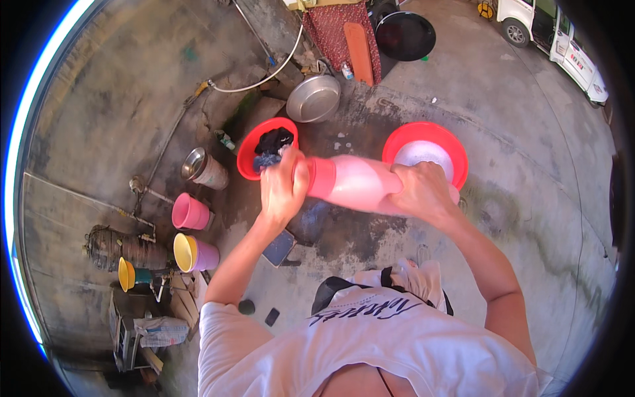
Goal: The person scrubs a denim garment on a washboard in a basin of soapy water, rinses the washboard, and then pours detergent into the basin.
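Note:
A pink-and-red piece of cloth [359, 184], probably a garment, is stretched between my hands at chest height and blurred by motion. My left hand [284, 186] grips its redder end, and my right hand [421, 188] clutches the paler end, with a bit of cloth showing past the wrist. Below and beyond my left hand, a red plastic basin [244, 156] holds dark wet-looking clothes [274, 142]. Another red basin [459, 151], with white suds [421, 153] inside, lies on the ground behind my right hand, which partly hides it.
A metal basin [313, 98] leans near the far wall. Along the left wall stand a pink bucket [191, 211], a purple bucket [206, 255] and a metal-topped pail [213, 171]. A small blue stool [279, 248] and a phone [272, 316] are on the concrete. A white vehicle [578, 59] is parked far right.

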### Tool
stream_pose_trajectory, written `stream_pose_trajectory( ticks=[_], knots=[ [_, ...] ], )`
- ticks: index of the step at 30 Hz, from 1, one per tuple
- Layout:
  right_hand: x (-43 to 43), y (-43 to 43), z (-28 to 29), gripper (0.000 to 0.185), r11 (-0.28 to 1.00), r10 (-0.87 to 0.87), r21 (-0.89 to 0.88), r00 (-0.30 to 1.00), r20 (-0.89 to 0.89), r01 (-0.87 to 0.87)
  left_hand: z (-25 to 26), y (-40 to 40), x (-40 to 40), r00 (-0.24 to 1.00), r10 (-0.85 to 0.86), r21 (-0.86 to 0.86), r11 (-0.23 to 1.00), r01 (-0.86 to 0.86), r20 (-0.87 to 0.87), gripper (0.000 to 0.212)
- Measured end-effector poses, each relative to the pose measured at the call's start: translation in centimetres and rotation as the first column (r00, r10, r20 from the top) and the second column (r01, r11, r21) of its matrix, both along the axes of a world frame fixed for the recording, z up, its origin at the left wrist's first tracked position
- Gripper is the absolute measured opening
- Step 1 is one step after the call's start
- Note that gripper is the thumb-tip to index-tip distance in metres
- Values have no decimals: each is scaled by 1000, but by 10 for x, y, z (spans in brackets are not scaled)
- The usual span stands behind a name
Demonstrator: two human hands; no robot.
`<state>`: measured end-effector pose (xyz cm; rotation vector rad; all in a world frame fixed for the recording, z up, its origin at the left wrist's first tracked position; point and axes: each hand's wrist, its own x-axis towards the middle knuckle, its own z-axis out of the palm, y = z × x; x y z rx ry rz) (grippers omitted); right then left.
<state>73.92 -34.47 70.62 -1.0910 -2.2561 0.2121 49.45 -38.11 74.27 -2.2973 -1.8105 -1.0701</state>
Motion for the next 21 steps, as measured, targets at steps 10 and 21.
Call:
stream_pose_trajectory(
  ticks=[10,21],
  knots=[
    [-13,0,-21,24,992,-96,-75,992,80,102,-35,28,-6,981,169,-16,985,-171,-98,27],
    [4,33,-41,21,920,181,-326,974,-139,-218,-16,32,-22,807,-421,268,791,550,-413,38]
  ],
)
